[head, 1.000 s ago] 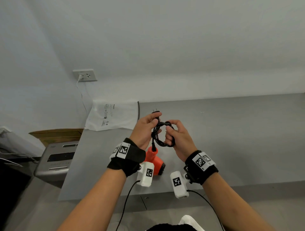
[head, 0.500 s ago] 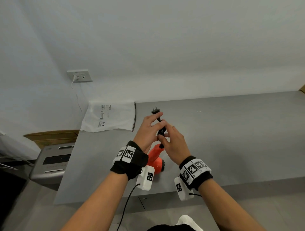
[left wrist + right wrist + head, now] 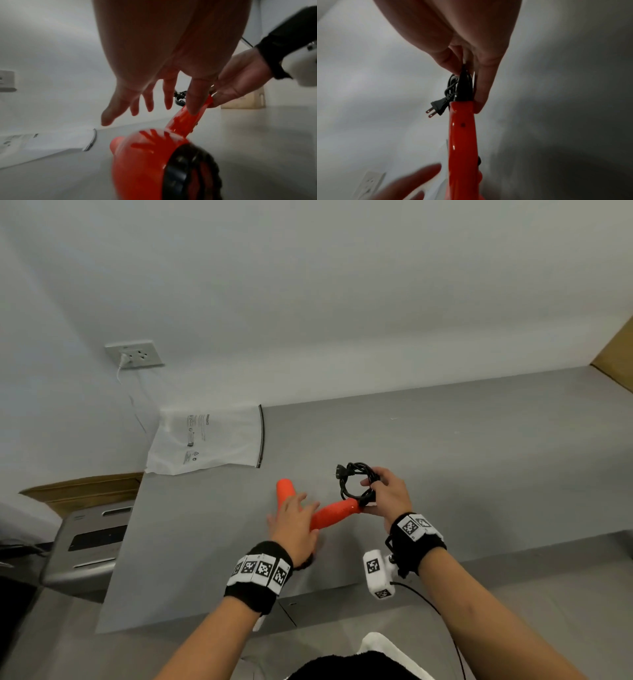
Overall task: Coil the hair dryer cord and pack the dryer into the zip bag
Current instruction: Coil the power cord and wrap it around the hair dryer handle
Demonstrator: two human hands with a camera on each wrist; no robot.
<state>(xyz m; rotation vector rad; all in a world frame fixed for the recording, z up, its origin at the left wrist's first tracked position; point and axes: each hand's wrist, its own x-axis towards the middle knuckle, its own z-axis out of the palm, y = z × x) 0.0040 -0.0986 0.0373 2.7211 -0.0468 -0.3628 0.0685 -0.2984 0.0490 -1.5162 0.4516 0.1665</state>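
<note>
While the grey table (image 3: 445,457) carries the white zip bag (image 3: 219,440) at its far left, orange hair dryer (image 3: 334,513) near the front, left hand (image 3: 294,525) spread flat over it, right hand (image 3: 388,496) pinching the coiled black cord (image 3: 356,482) at the handle end, plug (image 3: 437,107) sticking out

We see soft, even, rather dim light with faint shadows. In the head view, the table (image 3: 445,460) edges bow from wide-angle distortion. The left wrist view is smeared: the hair dryer (image 3: 147,166) is blurred up close. The right wrist view darkens toward its right side, with small glints on the red plastic.
</note>
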